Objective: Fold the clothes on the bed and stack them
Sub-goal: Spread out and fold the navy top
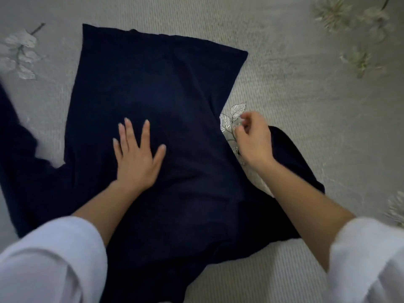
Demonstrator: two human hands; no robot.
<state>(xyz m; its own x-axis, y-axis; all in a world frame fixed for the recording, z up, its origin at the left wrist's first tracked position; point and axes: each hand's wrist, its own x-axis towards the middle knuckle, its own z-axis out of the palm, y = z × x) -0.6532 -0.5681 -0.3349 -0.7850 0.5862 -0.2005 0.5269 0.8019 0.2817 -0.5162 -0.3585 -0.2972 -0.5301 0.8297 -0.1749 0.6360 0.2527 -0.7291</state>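
Navy garment [164,88] lies spread flat at centre of pale bed cover [295,106], L hand [137,158] pressed flat on its middle w/ fingers straight & splayed, R hand [253,141] at garment's right edge over leaf print [231,117], fingers curled, grip on fabric can't be confirmed.
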